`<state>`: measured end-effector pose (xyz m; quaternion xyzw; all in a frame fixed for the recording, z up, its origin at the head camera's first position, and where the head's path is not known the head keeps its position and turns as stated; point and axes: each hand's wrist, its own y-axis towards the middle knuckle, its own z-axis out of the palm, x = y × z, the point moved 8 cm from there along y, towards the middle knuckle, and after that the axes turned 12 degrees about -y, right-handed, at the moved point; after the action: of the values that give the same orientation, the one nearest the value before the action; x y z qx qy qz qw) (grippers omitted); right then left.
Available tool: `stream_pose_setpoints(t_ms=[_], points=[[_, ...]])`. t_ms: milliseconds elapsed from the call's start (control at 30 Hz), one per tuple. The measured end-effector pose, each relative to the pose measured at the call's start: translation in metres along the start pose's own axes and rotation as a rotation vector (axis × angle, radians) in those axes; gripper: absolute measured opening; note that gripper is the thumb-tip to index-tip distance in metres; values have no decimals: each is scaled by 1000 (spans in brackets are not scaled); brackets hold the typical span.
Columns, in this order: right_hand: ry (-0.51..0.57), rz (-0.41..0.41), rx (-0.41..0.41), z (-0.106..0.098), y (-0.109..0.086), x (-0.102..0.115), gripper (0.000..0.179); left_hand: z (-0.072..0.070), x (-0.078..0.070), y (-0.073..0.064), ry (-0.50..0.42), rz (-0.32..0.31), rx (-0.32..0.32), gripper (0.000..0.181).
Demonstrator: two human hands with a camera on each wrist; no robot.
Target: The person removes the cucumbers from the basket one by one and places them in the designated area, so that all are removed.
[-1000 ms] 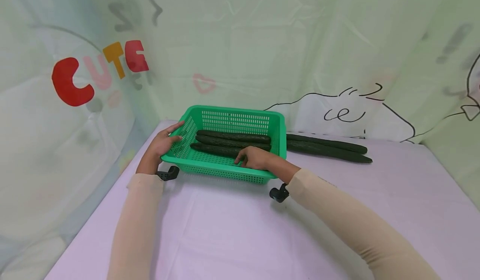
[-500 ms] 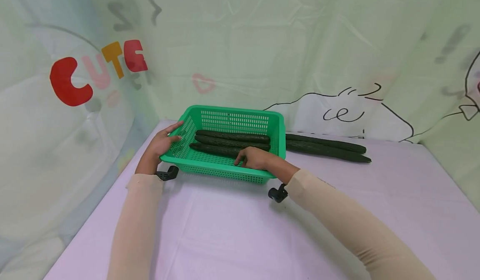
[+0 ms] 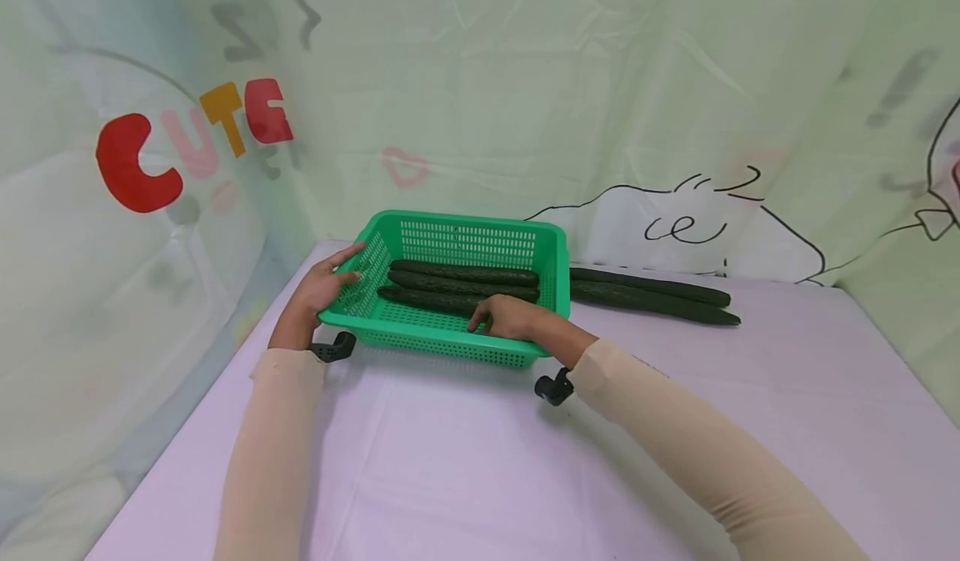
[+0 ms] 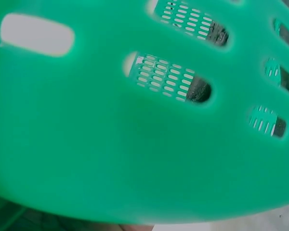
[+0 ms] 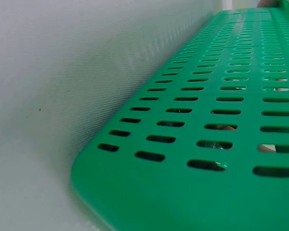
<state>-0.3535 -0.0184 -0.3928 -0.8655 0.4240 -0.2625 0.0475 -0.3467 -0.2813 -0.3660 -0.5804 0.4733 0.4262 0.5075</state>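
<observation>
as hands (image 3: pixel 317 288) touch basket (image 3: pixel 438 341), lilac tabletop (image 3: pixel 465 461), printed curtain (image 3: pixel 510 86)

Basket (image 3: pixel 420 333): smooth plastic, faint sheen. Cucumbers inside basket (image 3: pixel 457 285): rough, bumpy skin. Tablecloth under basket (image 3: pixel 450 461): fine-textured, matt. Curtain behind basket (image 3: pixel 480 111): glossy, plastic-looking, creased. Sleeves before basket (image 3: pixel 270 444): smooth, matt cloth.

- left arm (image 3: pixel 276 444), sleeved, reaches forward nearly straight
- left hand (image 3: pixel 318 288) grips, its thumb (image 3: pixel 349 277) and index finger (image 3: pixel 349 254) spread apart, both pointing rightward
- right arm (image 3: pixel 697 444), also sleeved, slants in from the lower right
- right hand (image 3: pixel 510 318) grips too, back uppermost, its fingers (image 3: pixel 481 316) bent downward
- both hands well apart
</observation>
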Motion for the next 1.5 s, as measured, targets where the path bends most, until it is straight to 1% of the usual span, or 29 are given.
stream_pose_setpoints(t_ms=[100, 200, 333, 433, 767, 1033, 1100, 1367, 1500], points=[[-5, 0, 8, 0, -1, 1, 33, -2, 2, 3, -10, 1, -2, 59], [-5, 2, 16, 0, -2, 2, 33, -5, 9, 10, -12, 4, -4, 59], [-21, 7, 21, 0, -2, 1, 32, -9, 17, 20, 4, 29, -13, 58], [-37, 11, 32, 0, -2, 0, 33, -10, 20, 24, 12, 44, -16, 58], [-67, 0, 54, 1, -1, 1, 33, -11, 20, 23, 12, 42, -11, 58], [-143, 34, 107, 4, 0, -2, 34, -11, 23, 26, -7, 22, -5, 58], [-141, 37, 117, 5, 0, -3, 35, -11, 23, 25, -2, 20, -7, 58], [-167, 18, 124, 5, 1, -1, 35, -12, 20, 23, 37, 51, -17, 58], [-182, 20, 127, 5, 1, -2, 36, -12, 20, 24, 39, 55, -24, 58]])
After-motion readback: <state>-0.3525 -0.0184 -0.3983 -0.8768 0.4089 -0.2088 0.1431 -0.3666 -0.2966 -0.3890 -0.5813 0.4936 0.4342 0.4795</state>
